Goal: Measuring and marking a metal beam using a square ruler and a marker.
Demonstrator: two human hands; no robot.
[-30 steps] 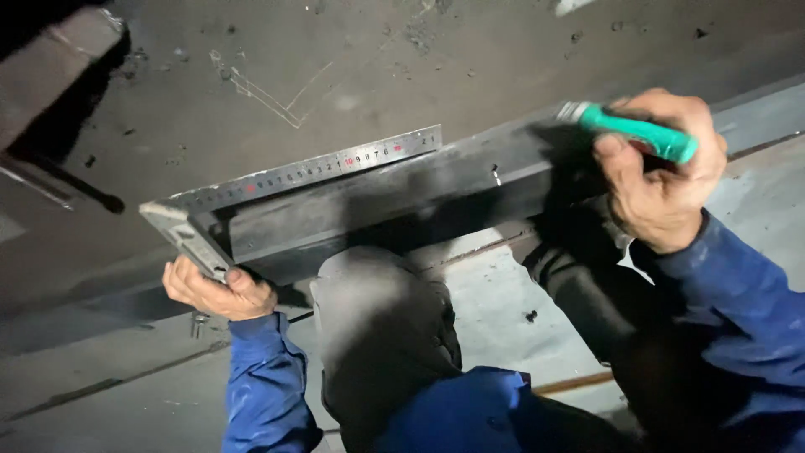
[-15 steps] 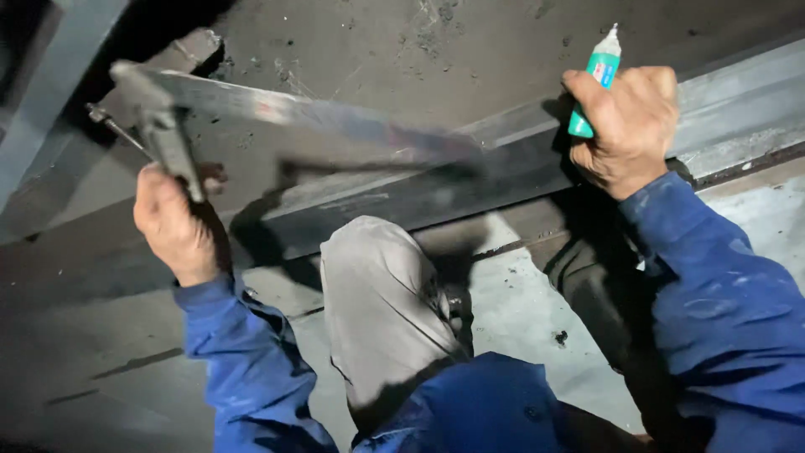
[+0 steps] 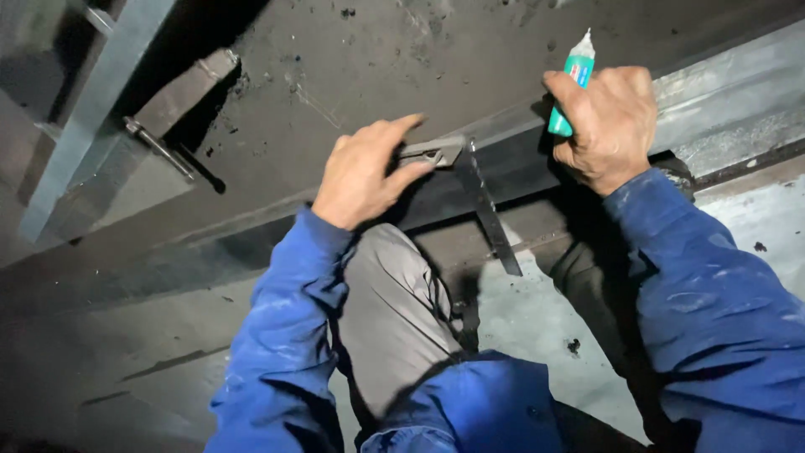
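Head view: kneeling on the concrete floor (image 3: pixel 545 327), leaning over a long dark steel beam (image 3: pixel 520 168) running from lower left to upper right. Left hand (image 3: pixel 365 172) pinching the metal stock of a try square (image 3: pixel 470 180) between thumb and forefinger, grip pressed together on it, pressing the stock against the beam's top edge near the middle, the thin blade hanging down across the near face toward the floor. Right hand (image 3: pixel 608 126) wrapping a green marker pen (image 3: pixel 572 88), grip closed tight around the barrel, white tip pointing up and away, hovering just right of the square and above the beam. Grey-trousered knee (image 3: pixel 394 302) tucked under the beam between both blue sleeves. At upper left, lying well apart, a grey angled steel bar (image 3: pixel 96 109) and a thin dark rod (image 3: pixel 172 155) on the floor.

For doing this well, probably: seating the stock flat and flush against the edge with no rocking, holding firm pressure while bringing the pen tip down, tracing close along the blade in one stroke, keeping the blade from sliding.
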